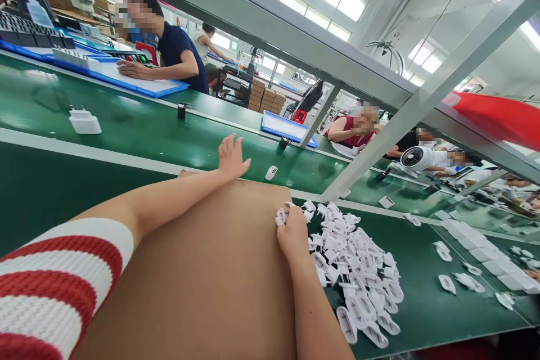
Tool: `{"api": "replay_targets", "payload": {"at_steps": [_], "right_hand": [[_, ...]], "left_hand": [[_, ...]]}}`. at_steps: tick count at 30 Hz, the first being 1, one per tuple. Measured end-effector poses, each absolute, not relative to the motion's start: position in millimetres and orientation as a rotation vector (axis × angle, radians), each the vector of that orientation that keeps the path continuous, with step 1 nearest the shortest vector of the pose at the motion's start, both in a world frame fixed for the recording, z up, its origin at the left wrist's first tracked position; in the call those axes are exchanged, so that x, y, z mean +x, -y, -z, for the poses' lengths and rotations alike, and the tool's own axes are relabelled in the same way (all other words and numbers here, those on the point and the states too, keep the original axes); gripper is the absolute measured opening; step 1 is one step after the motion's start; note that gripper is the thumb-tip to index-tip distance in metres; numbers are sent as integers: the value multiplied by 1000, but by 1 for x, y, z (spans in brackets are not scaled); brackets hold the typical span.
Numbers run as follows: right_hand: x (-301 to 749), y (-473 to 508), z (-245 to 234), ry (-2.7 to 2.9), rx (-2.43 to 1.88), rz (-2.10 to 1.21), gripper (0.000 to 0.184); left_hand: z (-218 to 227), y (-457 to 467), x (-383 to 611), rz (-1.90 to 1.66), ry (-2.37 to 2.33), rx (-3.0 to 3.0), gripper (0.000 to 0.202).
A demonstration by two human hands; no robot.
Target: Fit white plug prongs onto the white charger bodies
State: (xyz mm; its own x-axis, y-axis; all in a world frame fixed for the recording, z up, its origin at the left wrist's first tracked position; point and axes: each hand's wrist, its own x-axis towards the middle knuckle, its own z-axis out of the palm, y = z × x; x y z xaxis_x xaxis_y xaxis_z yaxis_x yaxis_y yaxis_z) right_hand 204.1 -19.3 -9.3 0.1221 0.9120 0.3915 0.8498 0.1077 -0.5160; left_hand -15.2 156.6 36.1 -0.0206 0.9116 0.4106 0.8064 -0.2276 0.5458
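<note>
My left hand [233, 158] is raised at the far edge of a cardboard sheet [202, 259], over the green belt, with its fingers spread and nothing in them. A small white plastic piece [271, 172] lies on the belt to its right. Near the sheet's right corner, my right hand [294, 230] is closed around a small white plastic part [280, 216], which shows at its fingertips. Directly beside that hand spreads a heap of white plastic charger parts [358, 270], many of them oval shells, on the green tabletop.
A white charger [85, 122] and a black adapter [181, 111] sit on the green belt [139, 129]. A slanted metal post [379, 140] rises beyond the heap. Across the belt, a co-worker [179, 56] rests a hand on a blue-edged tray [143, 83]. White boxes [485, 247] stand in rows at right.
</note>
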Motion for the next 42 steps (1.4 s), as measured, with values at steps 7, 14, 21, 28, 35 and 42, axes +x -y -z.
{"api": "replay_targets", "payload": {"at_steps": [7,14,21,28,35,42], "right_hand": [[200,22,6,1786,-1695,-206,31],[201,21,-3,1626,-1617,-338,42],[209,11,-16,1117,-1346,-920,54],[215,15,-23,912,-1137,-1221,40],[208,22,-27,1031,-1115,-1152,61],[192,37,-30,1379,-1349,-911,34]], "left_hand": [[-20,-170,51,-649,-1410,2302,99],[-39,-169,49,-577,-1335,2307,67],[-42,-98,35,-627,-1261,2382,63],[-30,-39,20,-537,-1158,2282,76],[-23,-34,1,-532,-956,2067,61],[-20,-30,0,-534,-804,2178,50]]}}
